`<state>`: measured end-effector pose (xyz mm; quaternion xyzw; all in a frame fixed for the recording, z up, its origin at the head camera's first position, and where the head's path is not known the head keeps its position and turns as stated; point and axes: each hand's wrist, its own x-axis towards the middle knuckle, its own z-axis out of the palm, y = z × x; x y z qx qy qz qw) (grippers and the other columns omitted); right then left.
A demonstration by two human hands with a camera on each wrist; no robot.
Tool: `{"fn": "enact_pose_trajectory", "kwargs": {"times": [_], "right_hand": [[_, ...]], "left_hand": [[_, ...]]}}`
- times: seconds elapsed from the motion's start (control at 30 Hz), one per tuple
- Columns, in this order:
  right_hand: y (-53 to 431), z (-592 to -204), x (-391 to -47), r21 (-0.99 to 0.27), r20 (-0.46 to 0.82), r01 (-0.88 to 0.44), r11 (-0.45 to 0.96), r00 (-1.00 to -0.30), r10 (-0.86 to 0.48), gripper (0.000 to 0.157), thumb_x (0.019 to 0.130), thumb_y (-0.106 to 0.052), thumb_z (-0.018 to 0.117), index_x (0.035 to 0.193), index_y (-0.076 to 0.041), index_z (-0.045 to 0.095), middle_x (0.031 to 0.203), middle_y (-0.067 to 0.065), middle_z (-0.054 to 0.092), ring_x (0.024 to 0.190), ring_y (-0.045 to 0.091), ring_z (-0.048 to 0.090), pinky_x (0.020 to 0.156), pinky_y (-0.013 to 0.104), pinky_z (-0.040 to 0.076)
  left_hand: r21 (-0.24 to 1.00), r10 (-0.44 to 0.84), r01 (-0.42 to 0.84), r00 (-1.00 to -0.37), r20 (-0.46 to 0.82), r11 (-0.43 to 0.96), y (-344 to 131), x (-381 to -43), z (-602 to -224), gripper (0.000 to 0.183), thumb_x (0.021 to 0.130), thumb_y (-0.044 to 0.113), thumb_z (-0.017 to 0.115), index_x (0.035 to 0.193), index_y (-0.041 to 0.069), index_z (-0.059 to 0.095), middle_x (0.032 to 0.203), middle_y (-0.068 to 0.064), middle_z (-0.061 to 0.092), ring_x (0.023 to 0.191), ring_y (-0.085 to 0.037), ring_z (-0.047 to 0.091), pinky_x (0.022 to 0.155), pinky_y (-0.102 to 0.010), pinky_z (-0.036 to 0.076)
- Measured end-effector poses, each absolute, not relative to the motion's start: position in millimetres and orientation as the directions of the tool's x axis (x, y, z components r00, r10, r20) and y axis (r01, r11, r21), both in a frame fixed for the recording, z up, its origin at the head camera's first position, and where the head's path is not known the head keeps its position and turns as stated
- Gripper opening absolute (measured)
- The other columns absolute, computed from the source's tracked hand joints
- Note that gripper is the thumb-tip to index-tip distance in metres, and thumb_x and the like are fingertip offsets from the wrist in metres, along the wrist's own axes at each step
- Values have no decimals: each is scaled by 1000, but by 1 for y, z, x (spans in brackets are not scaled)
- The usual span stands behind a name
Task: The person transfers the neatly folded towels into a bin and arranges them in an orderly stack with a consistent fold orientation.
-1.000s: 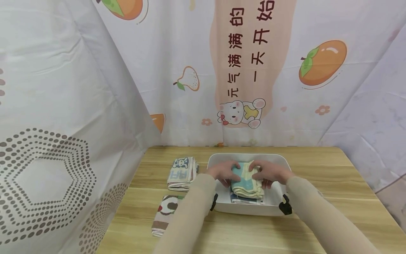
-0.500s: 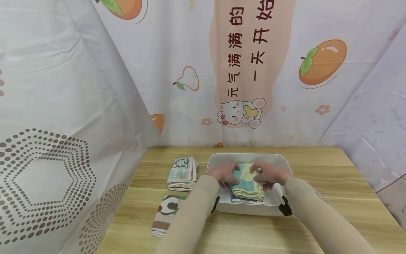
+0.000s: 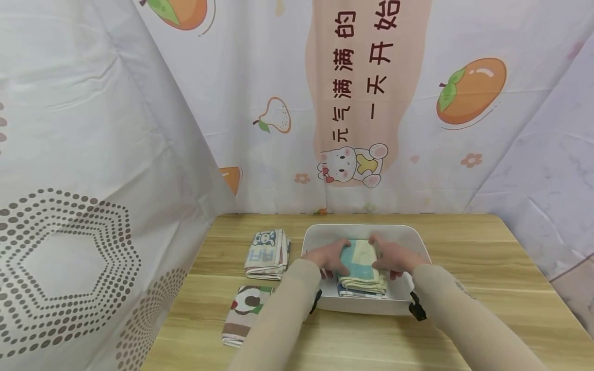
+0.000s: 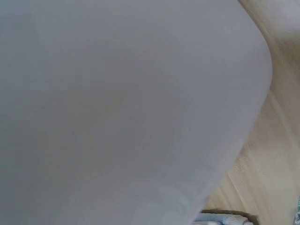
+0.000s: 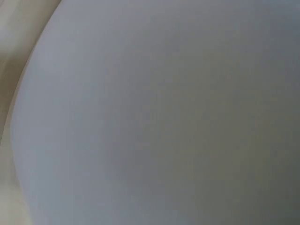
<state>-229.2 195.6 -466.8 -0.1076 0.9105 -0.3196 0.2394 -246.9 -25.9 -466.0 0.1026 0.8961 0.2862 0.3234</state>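
A folded light-blue and cream towel (image 3: 361,265) lies on top of a dark-blue and white folded towel (image 3: 359,293) inside a white plastic box (image 3: 366,307). My left hand (image 3: 328,257) is at the left edge of the upper towel, its index finger and thumb spread along that side. On the opposite edge my right hand (image 3: 392,257) touches the towel with index finger and thumb apart. The other fingers of both hands hang lower beside the stack. In the wrist views, the box's pale wall (image 4: 140,103) fills most of the picture and the hands are hidden.
Left of the box, a folded towel with a blue bear print (image 3: 265,253) lies on the wooden table (image 3: 473,257). A brown, white and green folded towel (image 3: 243,309) is nearer, partly behind the left sleeve (image 3: 283,314). A printed curtain (image 3: 278,170) hangs behind the table.
My right hand has shifted slightly right, uncovering more of the upper towel. Its fingers have moved from over the towel to its edge. The left hand stays about in place.
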Motion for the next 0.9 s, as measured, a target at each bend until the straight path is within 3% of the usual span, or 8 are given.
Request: {"fn": "enact_pose_trajectory", "kwargs": {"times": [0.17, 0.43, 0.9], "right_hand": [[198, -472, -232, -611, -389, -33, 791, -858, -337, 67, 93, -13, 75, 146, -11, 35, 91, 16, 61, 56, 27, 62, 45, 27, 43], [203, -474, -232, -605, -388, -54, 794, -852, -353, 82, 88, -17, 80, 155, -12, 33, 89, 10, 61, 60, 28, 62, 49, 30, 44], [207, -473, -227, -597, -371, -97, 797, -847, -381, 85, 89, -21, 81, 157, -11, 33, 93, 10, 59, 68, 28, 64, 56, 33, 47]], "left_hand": [[566, 365, 0, -764, -532, 825, -25, -247, -467, 90, 88, 25, 83, 160, 32, 30, 146, -11, 48, 82, -32, 69, 72, -50, 60], [550, 365, -8, -740, -566, 835, -26, -248, -468, 97, 86, 28, 85, 162, 35, 25, 147, -12, 47, 88, -34, 68, 75, -51, 60], [559, 366, -31, -726, -583, 829, -32, -250, -473, 103, 82, 30, 88, 161, 41, 25, 141, -14, 50, 88, -36, 68, 76, -52, 60]]}}
